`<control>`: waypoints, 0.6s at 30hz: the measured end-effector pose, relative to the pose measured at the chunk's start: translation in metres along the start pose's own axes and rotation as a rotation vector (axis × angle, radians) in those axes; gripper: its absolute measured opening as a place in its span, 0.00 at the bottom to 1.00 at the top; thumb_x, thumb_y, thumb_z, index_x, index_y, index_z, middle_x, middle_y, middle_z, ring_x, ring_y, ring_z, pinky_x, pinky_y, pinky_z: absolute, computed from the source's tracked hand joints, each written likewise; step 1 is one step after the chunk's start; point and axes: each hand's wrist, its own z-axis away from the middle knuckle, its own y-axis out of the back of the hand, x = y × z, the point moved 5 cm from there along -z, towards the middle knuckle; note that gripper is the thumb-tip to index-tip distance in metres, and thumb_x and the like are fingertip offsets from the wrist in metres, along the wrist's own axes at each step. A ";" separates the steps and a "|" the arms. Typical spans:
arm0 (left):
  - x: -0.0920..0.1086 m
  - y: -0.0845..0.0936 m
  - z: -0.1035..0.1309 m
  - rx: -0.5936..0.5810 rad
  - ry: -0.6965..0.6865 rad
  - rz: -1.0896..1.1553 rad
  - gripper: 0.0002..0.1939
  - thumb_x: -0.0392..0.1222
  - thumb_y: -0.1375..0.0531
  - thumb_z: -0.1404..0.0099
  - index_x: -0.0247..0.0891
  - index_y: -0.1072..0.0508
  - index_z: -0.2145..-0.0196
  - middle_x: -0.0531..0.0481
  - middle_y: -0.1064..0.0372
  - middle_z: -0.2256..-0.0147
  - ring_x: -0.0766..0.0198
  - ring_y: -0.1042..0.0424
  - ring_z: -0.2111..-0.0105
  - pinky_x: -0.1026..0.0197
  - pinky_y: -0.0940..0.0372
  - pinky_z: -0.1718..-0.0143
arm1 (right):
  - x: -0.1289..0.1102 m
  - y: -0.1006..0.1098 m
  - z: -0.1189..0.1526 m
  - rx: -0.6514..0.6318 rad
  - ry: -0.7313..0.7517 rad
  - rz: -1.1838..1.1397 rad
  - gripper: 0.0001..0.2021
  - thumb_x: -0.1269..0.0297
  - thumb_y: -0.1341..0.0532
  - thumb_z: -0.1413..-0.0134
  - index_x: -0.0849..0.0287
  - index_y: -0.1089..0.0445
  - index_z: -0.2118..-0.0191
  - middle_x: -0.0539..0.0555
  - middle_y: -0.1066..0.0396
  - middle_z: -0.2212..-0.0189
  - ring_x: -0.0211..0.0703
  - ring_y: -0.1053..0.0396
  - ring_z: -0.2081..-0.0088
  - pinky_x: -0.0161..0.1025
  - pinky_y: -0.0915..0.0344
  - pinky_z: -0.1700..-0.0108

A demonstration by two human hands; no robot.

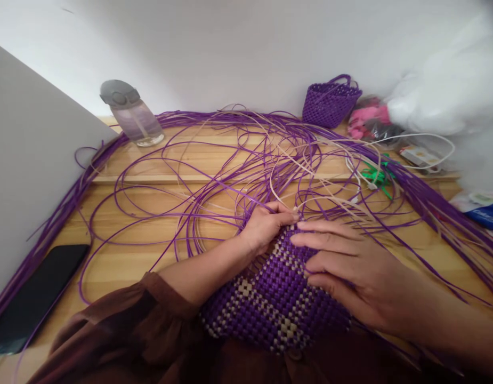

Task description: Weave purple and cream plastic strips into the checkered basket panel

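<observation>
A purple and beige woven piece point(280, 288) lies close to my body, with long loose strands point(214, 205) fanning out from its far edge over the wooden table. My left hand point(266, 226) pinches the top edge of the weave, thumb and forefinger pressed together where strands come out. On the right side of the weave rests my right hand point(358, 266), its fingers spread and nothing held between them. A pale strand loops up just beyond the fingertips.
A clear bottle with a grey lid point(132, 114) stands at the back left, and a black phone point(38, 296) lies at the left. Along the back are a small purple basket point(330, 104), plastic bags point(442, 96) and green strips point(380, 175). Strand bundles edge the wooden table point(142, 264).
</observation>
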 end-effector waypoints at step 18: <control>0.000 0.002 0.000 -0.028 -0.057 0.004 0.12 0.39 0.30 0.56 0.34 0.29 0.77 0.55 0.32 0.79 0.72 0.38 0.79 0.65 0.46 0.74 | 0.072 -0.025 -0.008 0.293 -0.652 -0.376 0.05 0.63 0.37 0.43 0.56 0.24 0.64 0.51 0.23 0.67 0.42 0.27 0.66 0.39 0.32 0.62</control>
